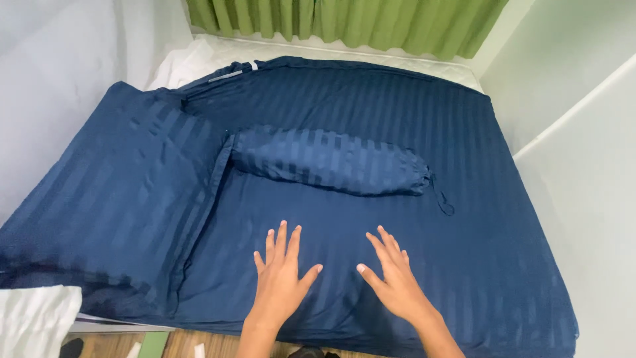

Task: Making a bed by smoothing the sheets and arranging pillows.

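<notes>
A dark blue striped bedsheet (371,106) covers the mattress. My left hand (279,278) lies flat on the sheet near the bed's front edge, fingers spread. My right hand (394,278) rests flat beside it, about a hand's width to the right, fingers also apart. Neither hand holds anything. Just beyond my fingertips lies a blue striped bolster (328,161), set across the bed, with a drawstring end at its right. A folded blue striped blanket (112,199) lies on the left part of the bed.
Green curtains (344,23) hang behind the bed's far edge. White walls (583,132) close in on the right and left. A white cloth (36,321) sits at the lower left corner. A strip of wooden floor (192,345) shows below the bed's front edge.
</notes>
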